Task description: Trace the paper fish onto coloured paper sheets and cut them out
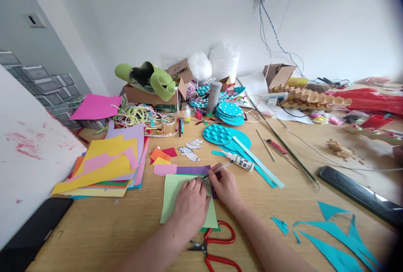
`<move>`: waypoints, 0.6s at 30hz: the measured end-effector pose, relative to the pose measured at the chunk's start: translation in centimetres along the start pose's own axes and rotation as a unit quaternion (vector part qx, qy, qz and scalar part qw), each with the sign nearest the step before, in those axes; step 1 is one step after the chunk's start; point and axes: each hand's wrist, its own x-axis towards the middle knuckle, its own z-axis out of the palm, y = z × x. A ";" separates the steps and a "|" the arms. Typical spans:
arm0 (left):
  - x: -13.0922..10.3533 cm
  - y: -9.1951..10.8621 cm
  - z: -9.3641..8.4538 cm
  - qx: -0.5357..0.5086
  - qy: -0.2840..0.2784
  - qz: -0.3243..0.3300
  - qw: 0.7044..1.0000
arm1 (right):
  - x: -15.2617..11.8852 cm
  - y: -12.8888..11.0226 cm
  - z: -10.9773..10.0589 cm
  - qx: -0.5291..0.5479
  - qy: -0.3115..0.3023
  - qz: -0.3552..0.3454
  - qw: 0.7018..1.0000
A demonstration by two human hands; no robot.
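My left hand lies over a light green paper sheet, its fingers together and pressing down near the top edge. Between my hands, a small pale paper cutout shows in part on the sheet; my left fingers cover the rest. My right hand grips a slim pen, its tip down at the cutout. Purple paper sticks out behind the green sheet. Just beyond lie fish-shaped paper cutouts. Red-handled scissors rest open below the sheet, between my forearms.
A white glue bottle lies on its side beyond my right hand, near blue paper strips. Coloured papers are stacked left. Blue scraps and a phone lie right. A craft box stands by the wall.
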 end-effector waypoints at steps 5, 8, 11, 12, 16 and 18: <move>0.0 0.0 0.0 0.003 0.013 0.003 1.000 | 0.0 0.1 0.0 -0.008 0.019 -0.001 1.000; 0.0 0.0 -0.1 -0.001 0.010 0.003 1.000 | 0.0 0.2 0.1 -0.013 0.023 0.003 1.000; 0.0 0.0 -0.2 -0.002 0.001 0.003 1.000 | 0.0 0.1 0.0 -0.017 0.023 0.005 1.000; 0.0 0.0 -0.2 -0.001 -0.001 0.002 1.000 | 0.0 0.1 0.0 -0.017 0.022 0.004 1.000; 0.0 0.1 -0.1 0.000 0.006 0.002 1.000 | 0.0 -0.1 -0.1 -0.010 0.017 0.002 1.000; 0.0 0.0 0.0 0.000 0.010 0.002 1.000 | 0.1 -0.1 -0.2 -0.008 0.011 0.006 1.000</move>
